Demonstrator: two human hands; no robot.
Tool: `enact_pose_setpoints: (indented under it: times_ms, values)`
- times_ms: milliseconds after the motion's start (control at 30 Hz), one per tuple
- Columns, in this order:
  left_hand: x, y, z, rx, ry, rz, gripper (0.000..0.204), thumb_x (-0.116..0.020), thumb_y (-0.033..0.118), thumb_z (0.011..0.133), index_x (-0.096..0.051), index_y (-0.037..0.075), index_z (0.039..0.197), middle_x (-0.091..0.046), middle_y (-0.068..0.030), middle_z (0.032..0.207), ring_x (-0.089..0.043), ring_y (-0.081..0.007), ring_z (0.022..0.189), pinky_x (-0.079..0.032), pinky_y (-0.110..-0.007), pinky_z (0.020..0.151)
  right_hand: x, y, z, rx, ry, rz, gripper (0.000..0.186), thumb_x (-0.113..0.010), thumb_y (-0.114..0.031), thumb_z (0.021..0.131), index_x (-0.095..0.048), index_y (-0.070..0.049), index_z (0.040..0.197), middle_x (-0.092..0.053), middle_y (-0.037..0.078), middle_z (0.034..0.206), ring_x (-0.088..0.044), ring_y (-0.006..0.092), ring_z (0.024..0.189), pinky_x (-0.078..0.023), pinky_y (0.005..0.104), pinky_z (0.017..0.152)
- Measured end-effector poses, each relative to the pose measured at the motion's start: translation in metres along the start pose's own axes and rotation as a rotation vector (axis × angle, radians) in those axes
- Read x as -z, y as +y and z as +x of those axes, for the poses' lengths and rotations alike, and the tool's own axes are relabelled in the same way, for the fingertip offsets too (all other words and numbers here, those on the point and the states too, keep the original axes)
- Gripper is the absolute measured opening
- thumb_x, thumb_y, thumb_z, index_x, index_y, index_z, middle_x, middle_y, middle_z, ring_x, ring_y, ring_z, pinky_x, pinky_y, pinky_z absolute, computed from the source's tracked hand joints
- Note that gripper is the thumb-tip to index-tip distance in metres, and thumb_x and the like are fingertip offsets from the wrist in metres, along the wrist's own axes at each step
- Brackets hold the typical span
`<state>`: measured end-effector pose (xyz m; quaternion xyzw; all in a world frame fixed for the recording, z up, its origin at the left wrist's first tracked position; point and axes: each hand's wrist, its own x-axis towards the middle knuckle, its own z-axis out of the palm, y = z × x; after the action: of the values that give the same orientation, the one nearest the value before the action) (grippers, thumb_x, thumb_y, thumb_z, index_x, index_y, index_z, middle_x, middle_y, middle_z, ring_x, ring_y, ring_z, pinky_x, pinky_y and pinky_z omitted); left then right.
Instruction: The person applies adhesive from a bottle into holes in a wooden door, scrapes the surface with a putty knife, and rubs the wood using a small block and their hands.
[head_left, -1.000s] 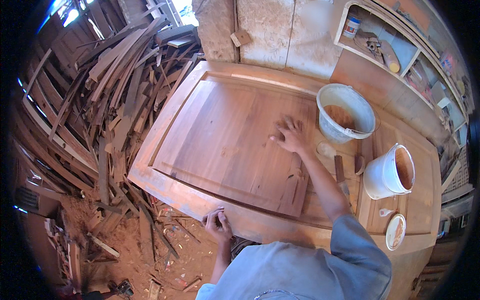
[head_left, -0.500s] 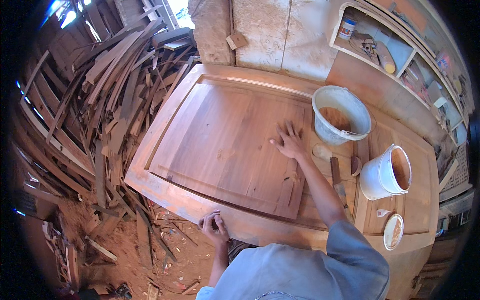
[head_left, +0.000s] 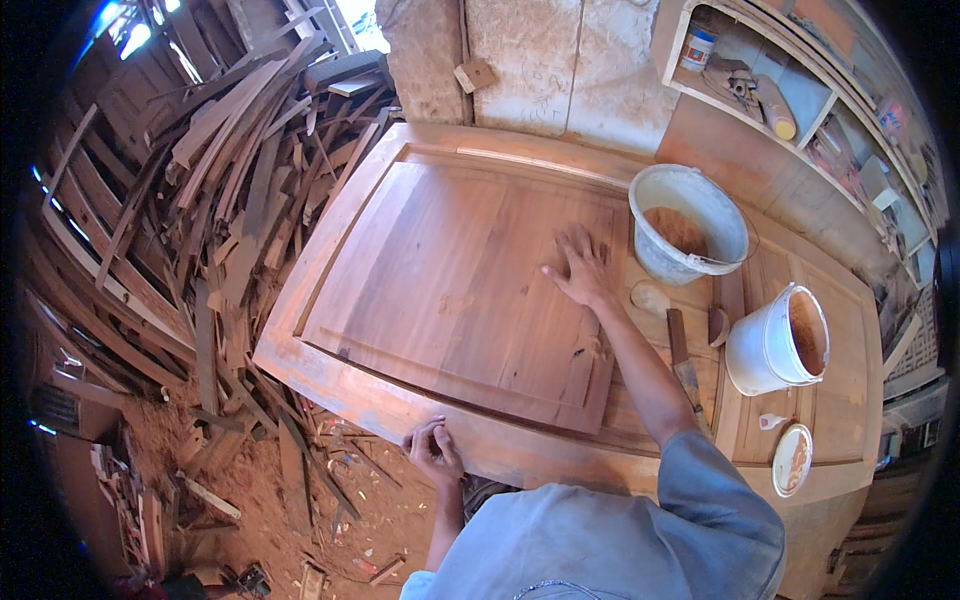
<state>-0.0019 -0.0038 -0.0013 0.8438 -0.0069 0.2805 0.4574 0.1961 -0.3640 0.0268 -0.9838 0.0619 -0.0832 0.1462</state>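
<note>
My right hand (head_left: 580,268) rests open, fingers spread, on the raised wooden panel (head_left: 440,260) of a large paneled door (head_left: 370,370), just left of a grey bucket (head_left: 660,190). My left hand (head_left: 435,450) has its fingers curled on the door's near edge. Right of my right forearm lie a flat-bladed tool with a wooden handle (head_left: 680,340), a pale rounded piece (head_left: 650,298) and a dark wooden piece (head_left: 718,325). A white bucket (head_left: 750,355) of brown material, a small white bottle (head_left: 770,422) and a smeared lid (head_left: 790,460) stand or lie farther right.
A tall, tangled pile of wood offcuts (head_left: 230,180) fills the left, above a floor (head_left: 340,540) strewn with sawdust and scraps. Behind the door are a stained wall (head_left: 520,60) and a white shelf unit (head_left: 830,120) holding containers and odd pieces.
My right hand shifts slightly about the same spot on the panel beside the bucket, fingers still spread. My left hand stays at the edge; the view sways slightly.
</note>
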Motion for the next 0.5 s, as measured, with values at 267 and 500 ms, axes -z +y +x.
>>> enact_pose_setpoints:
  times_ms: [267,500]
  values:
    - [0.004,0.001,-0.001,0.009,-0.002,0.011,0.019,-0.056,0.016,0.093,-0.067,0.002,0.085,-0.073,-0.0120,0.090,-0.067,-0.0224,0.085,-0.037,-0.036,0.092,0.007,-0.010,0.000,-0.033,-0.075,0.017,0.075,-0.051,-0.067,0.091,-0.047,-0.016,0.146,-0.015,0.019,0.163,-0.018,0.0389,0.149,-0.011,0.0612,0.120]
    - [0.000,-0.004,-0.003,-0.012,0.023,0.006,0.015,-0.059,0.015,0.092,-0.067,0.005,0.085,-0.074,-0.0068,0.091,-0.067,-0.0201,0.086,-0.037,-0.035,0.092,-0.002,0.002,0.005,0.003,-0.028,0.011,0.078,-0.053,-0.068,0.089,-0.045,-0.016,0.148,-0.016,0.020,0.163,-0.017,0.0398,0.150,-0.010,0.0616,0.119]
